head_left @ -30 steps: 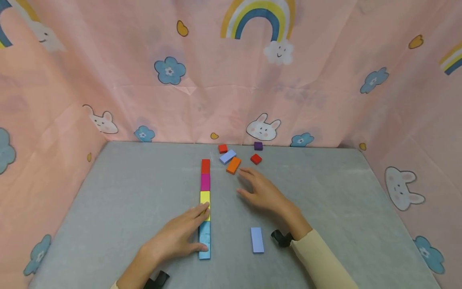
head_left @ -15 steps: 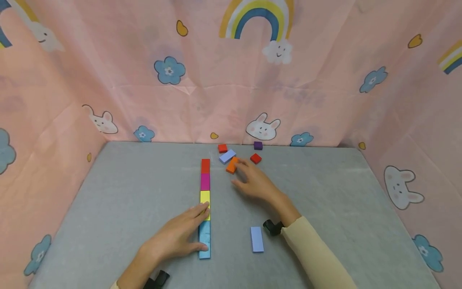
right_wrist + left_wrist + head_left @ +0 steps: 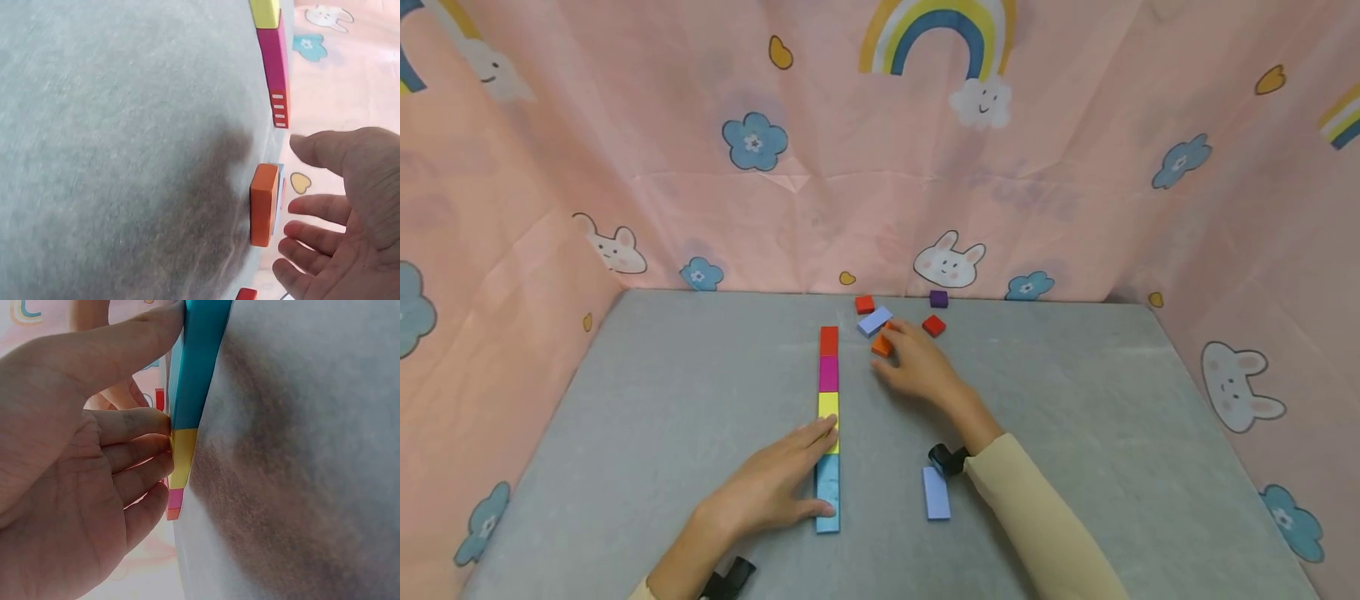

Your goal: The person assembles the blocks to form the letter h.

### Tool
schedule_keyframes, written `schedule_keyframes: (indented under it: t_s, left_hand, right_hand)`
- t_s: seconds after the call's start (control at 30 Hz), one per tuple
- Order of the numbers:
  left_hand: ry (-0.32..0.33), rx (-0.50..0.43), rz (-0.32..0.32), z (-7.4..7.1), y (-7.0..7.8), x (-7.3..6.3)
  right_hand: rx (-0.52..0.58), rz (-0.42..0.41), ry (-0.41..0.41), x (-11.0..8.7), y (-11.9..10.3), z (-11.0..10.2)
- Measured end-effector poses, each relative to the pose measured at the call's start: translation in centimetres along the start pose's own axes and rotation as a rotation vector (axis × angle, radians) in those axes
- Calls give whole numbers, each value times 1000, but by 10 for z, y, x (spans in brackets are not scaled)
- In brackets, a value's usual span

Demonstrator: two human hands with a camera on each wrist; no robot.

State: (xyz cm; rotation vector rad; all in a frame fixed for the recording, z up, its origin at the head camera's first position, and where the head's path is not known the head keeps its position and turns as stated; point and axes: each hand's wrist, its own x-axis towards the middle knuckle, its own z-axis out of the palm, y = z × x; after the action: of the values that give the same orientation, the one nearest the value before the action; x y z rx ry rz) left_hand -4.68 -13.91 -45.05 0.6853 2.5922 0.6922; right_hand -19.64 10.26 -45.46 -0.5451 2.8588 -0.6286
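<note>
A straight row of blocks lies on the grey table: red (image 3: 829,340) at the far end, then magenta (image 3: 828,373), yellow (image 3: 827,403) and light blue (image 3: 827,492) nearest me. My left hand (image 3: 767,483) rests on the row from the left, fingers straight on the yellow part and thumb on the light blue part. Farther off, my right hand (image 3: 923,367) is over an orange block (image 3: 257,206), its fingers partly hiding that block in the head view. In the right wrist view the thumb and loosely bent fingers are spread, with nothing pinched between them.
Behind the orange block lie a periwinkle block (image 3: 874,322) and a small red block (image 3: 864,305). Another red block (image 3: 934,326) and a purple one (image 3: 938,299) sit to their right. A second periwinkle block (image 3: 936,497) lies near my right wrist. Pink cloth hangs behind.
My right hand has moved forward and left, from beside the orange block to over it. The left hand has stayed on the row.
</note>
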Motion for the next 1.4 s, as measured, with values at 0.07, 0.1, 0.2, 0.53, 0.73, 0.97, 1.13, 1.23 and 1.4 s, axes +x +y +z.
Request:
schedule_keyframes:
  t_s: [0.07, 0.1, 0.2, 0.53, 0.73, 0.97, 1.13, 1.23, 1.4]
  left_hand:
    - [2, 2, 3, 0, 0, 0]
    - [2, 2, 4, 0, 0, 0]
    - [-1, 2, 0, 0, 1, 1]
    - [-11, -1, -11, 0, 0, 1]
    - [-5, 6, -6, -1, 0, 0]
    - [-15, -5, -14, 0, 1, 1]
    - [-13, -9, -6, 0, 2, 0]
    - [-12, -6, -10, 0, 2, 1]
    - [-18, -8, -23, 0, 2, 3]
  right_hand:
    - [-13, 10, 1, 1, -1, 1]
    - [-19, 15, 0, 2, -1, 1]
    - [-37, 24, -4, 4, -1, 3]
    - [-54, 94, 32, 14, -2, 9]
    - [-58, 128, 54, 21, -4, 9]
    - [-55, 120, 54, 18, -2, 8]
    - [-43, 112, 66, 15, 1, 7]
    - [-49, 104, 72, 15, 1, 6]
    - [-72, 94, 57, 13, 0, 4]
